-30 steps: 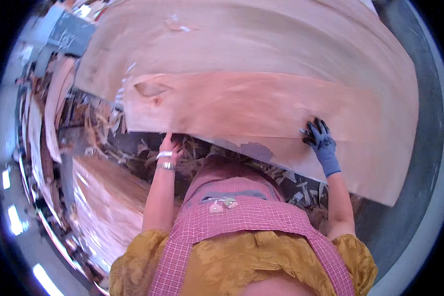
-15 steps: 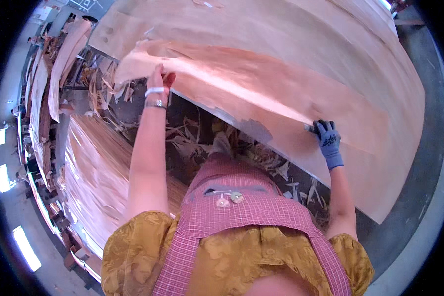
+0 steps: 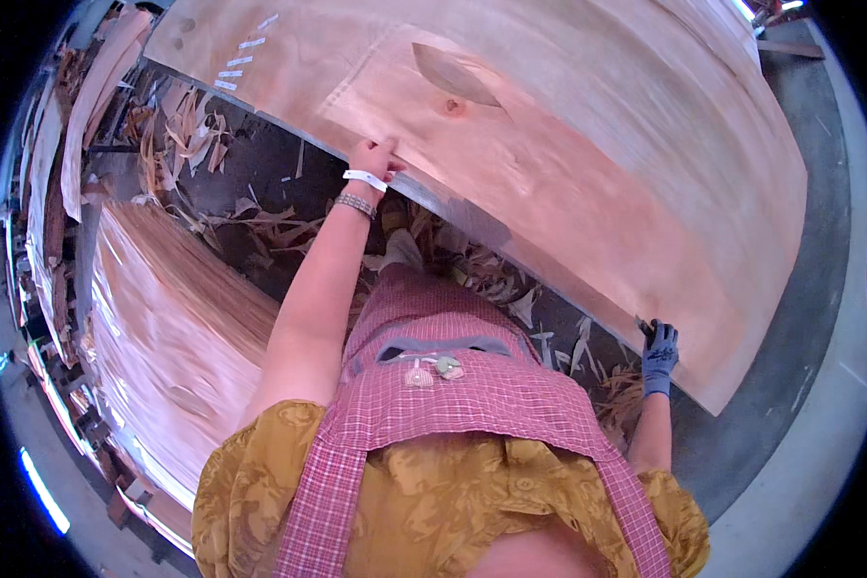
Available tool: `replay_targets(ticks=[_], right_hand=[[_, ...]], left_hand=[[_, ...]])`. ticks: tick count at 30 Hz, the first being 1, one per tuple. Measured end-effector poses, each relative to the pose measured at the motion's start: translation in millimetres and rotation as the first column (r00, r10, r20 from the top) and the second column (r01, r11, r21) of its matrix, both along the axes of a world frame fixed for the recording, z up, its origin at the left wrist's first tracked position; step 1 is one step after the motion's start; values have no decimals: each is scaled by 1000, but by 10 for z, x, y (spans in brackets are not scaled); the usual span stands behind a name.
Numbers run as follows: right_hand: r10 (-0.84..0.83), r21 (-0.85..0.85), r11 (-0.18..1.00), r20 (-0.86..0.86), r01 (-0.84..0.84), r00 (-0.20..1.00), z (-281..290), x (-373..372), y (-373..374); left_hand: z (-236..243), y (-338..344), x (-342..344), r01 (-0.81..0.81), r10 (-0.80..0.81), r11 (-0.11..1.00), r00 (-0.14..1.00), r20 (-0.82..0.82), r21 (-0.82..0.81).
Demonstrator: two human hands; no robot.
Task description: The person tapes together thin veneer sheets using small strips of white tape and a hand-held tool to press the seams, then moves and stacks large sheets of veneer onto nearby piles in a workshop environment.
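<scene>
A broad pale sheet of wood veneer (image 3: pixel 588 125) lies before me, with a narrower pinkish veneer piece (image 3: pixel 539 183) flat along its near side. My left hand (image 3: pixel 376 159), bare with a white wristband, is closed at the near edge of the pinkish piece. Farther right, my right hand (image 3: pixel 659 352) wears a blue-grey glove and rests low over the sheet near its front right corner. Its fingers are curled, and a small dark tip juts out beside them; what it belongs to is hidden. A dark knot and a leaf-shaped split mark the veneer.
Short white tape strips (image 3: pixel 239 65) cross the sheet's far left part. A tall stack of veneer (image 3: pixel 164 299) stands at my left. Torn veneer scraps (image 3: pixel 197 130) litter the dark floor between stack and sheet. More veneer piles (image 3: pixel 96 116) line the far left.
The pinkish veneer, raised and arched before, now lies flat. My left hand has moved right along the near edge. My gloved right hand has come nearer, toward the front right corner.
</scene>
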State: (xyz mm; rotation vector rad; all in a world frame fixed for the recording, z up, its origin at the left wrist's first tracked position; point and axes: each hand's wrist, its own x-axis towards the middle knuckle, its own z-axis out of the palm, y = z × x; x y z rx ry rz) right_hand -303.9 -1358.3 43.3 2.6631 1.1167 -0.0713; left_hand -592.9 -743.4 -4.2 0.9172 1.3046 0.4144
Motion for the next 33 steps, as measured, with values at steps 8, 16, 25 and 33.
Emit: replay_targets(ticks=[8,16,25,33], right_hand=[[7,-81,997,-62,-12,998,-88,-109,20],[50,-99,993,-125,-63,991,-87,-127,-54],[89,225,974,-246,-33,965,260,-258,574],[641,667,678,-329,-310,694,143,-991,3375]], left_hand=[[-78,292,-306,-129,145,973,987,-69,192],[-207,148,-540,-77,141,958,965,-220,278],[-420,214,-653,-112,166,965,961,-220,238],[-285,211,-618,138,183,843,836,-517,521]])
